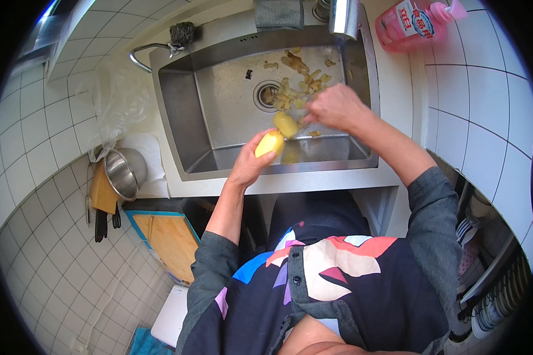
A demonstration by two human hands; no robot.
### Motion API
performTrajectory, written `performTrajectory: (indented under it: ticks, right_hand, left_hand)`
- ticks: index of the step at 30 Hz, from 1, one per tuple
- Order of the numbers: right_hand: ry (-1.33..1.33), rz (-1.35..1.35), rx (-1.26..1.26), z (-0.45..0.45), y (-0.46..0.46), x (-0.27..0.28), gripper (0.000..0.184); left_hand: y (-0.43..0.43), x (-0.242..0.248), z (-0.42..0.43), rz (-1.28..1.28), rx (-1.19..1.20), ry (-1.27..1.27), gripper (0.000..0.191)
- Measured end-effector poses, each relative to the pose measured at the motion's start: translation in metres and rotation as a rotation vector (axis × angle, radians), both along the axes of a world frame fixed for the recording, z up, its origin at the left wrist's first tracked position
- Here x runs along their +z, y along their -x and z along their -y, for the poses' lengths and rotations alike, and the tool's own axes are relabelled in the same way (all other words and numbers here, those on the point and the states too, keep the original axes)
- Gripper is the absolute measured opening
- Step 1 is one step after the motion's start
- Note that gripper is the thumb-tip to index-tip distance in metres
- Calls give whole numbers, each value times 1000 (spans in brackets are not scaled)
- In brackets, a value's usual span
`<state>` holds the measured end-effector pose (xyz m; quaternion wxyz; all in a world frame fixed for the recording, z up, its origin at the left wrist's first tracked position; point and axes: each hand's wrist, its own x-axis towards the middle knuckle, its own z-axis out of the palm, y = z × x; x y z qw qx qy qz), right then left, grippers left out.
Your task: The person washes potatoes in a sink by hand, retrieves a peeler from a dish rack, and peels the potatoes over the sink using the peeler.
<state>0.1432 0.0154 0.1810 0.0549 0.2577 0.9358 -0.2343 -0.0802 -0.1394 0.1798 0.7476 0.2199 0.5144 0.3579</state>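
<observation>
My left hand (248,159) grips a peeled yellow potato (268,144) above the near edge of the stainless steel sink (231,115). A second peeled potato (285,124) shows just beyond it, over the sink floor. My right hand (337,108) is over the right part of the sink, fingers curled and blurred by motion. Whether it holds something is hidden. Potato peelings (311,82) lie scattered from the drain (268,95) toward the back right. A small dark scrap (248,74) lies left of them.
A chrome faucet (344,20) overhangs the back right, beside a grey cloth (279,15). A pink dish soap bottle (411,26) stands at right. At left are a small tap (146,48), a dark scouring pad (182,32), a steel bowl (123,174) and a knife block (103,188).
</observation>
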Motion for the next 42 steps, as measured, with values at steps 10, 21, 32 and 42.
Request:
performTrajectory:
  ticks: [10, 21, 32, 42]
  right_hand:
    - [12, -257, -232, 38, 4, 16, 36]
    - [0, -218, -70, 49, 32, 27, 37]
    - [-74, -42, -206, 13, -6, -13, 37]
    - [-35, -240, -57, 47, 31, 26, 40]
  left_hand:
    - [-4, -27, 2, 410, 441, 197, 45]
    - [-18, -22, -5, 273, 632, 264, 34]
    - [-3, -11, -4, 410, 533, 272, 42]
    - [-18, -13, -12, 282, 617, 256, 32]
